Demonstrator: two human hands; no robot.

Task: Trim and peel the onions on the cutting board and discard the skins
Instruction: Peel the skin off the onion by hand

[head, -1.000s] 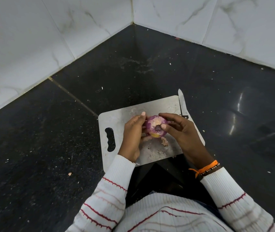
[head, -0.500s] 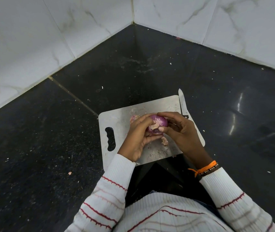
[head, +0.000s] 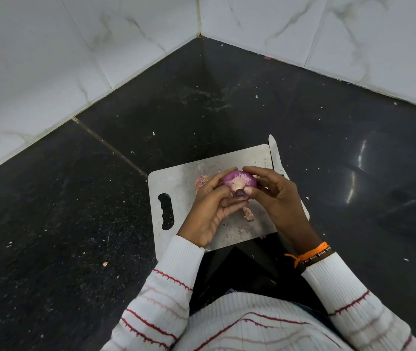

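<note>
1. Onion [head: 238, 181]: purple, partly peeled, pale patch facing you. It is held above the cutting board [head: 176, 183], near the board's 12 o'clock edge.
2. Left hand [head: 210, 209]: your grip is curled round the onion from 9 o'clock, thumb on the loose dark flap at its underside.
3. Right hand [head: 275, 196]: grip clamped on the onion from 3 o'clock, fingertips over the top.
4. Skin scraps [head: 202, 181]: one at 9 o'clock of the onion, another at 6 o'clock, both on the board, not yet discarded.
5. Knife [head: 275, 155]: along the board's 3 o'clock edge, tip overhanging the dark surface [head: 75, 198].
6. Risk: a slick bulb may squirt free if you pinch hard; the flap may tear short.
</note>
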